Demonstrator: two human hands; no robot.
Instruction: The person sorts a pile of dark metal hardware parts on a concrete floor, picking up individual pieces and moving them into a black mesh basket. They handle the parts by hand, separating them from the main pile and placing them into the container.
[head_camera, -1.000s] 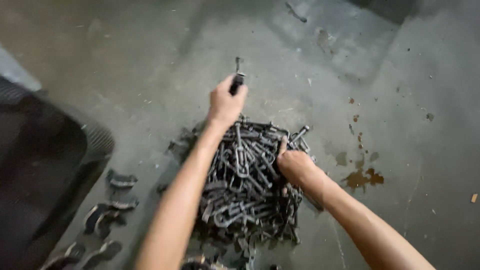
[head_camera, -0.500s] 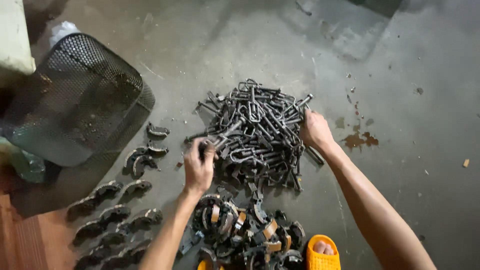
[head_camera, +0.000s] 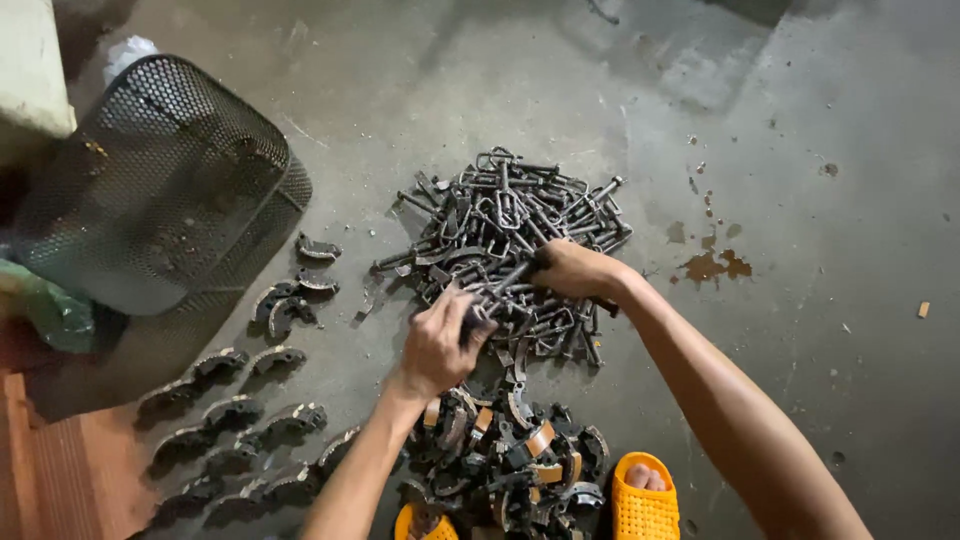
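A heap of dark metal U-bolts and rods (head_camera: 510, 225) lies on the concrete floor. My left hand (head_camera: 440, 345) is closed around the end of one metal rod (head_camera: 497, 290) at the heap's near edge. My right hand (head_camera: 570, 268) rests on the heap, fingers closed on the far end of the same rod among the bolts. Just below my hands sits a second pile of curved metal clamp pieces (head_camera: 510, 450), some with orange-brown patches.
A black mesh basket (head_camera: 160, 190) lies tipped at the left. Curved dark pieces (head_camera: 240, 410) are laid out in rows on the floor beside it. Orange sandals (head_camera: 640, 500) show at the bottom edge. A rusty stain (head_camera: 715, 265) marks the floor to the right.
The view has tilted down from the far side of the heap. My left hand came back from beyond the heap to its near edge, and my right hand slid left; both now hold one rod.
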